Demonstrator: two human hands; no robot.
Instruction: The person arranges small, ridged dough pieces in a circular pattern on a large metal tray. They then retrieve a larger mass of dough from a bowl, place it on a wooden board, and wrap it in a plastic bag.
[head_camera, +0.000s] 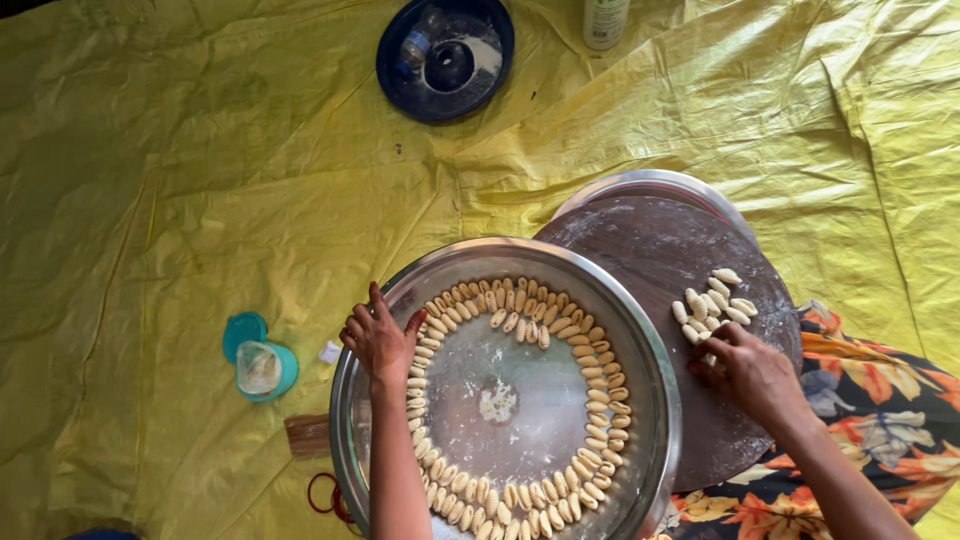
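Where a yellow sheet (180, 200) covers the whole ground, creased and wrinkled, a wide steel tray (655, 400) sits at the lower middle, with small ridged dough pieces (600, 395) laid in rings round its inside and a short extra row near the top. Just beside it on the right, partly under its rim, lies a round brown board (660, 250) dusted with flour, resting on a second steel dish whose edge shows behind it. A flowered cloth (880, 420) lies at the lower right. At the top stands a dark blue lid (445, 60) holding flour and a small cup, with a pale bottle (604, 20) near it. The left hand (380, 340) rests on the tray's left rim, fingers spread and apart, gripping nothing. The right hand (750, 370) lies on the board, fingers curled together just below a small heap of dough pieces (712, 305); whether it pinches one I cannot tell. A teal cup (262, 365) stands left of the tray, with a red band (322, 495) near the lower rim.
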